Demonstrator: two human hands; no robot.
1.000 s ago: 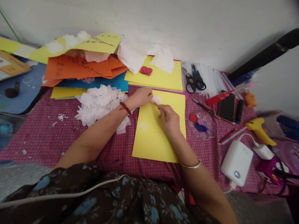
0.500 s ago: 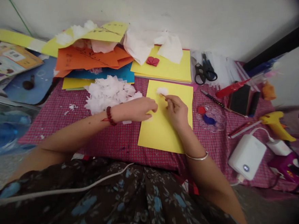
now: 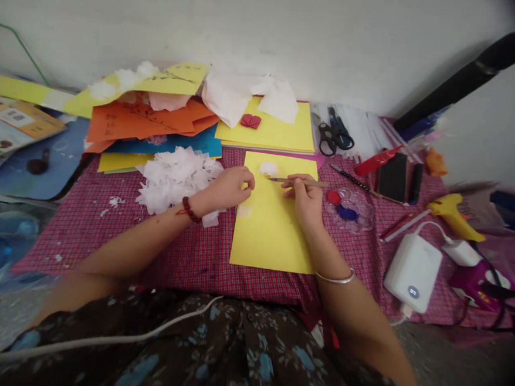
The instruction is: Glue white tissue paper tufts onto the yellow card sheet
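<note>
A yellow sheet of paper lies in front of me with a small white tuft near its top. My right hand is closed on a thin wooden pencil, held nearly level, its tip pointing left just below the tuft. At the sheet's left edge, my left hand is raised with its fingers curled together; anything inside them is too small to make out. Beneath it on the sheet is a small pale paper square. A heap of white tissue paper pieces sits beside my left hand.
Folded coloured papers and a yellow stack with a red folded heart lie at the back. Scissors, a clear palette, a yellow glue gun and a white power bank are on the right.
My right hand has tipped the pencil to nearly level and drawn its tip away from the tuft. My left hand's fingers have curled in closer. The whole view has shifted slightly.
</note>
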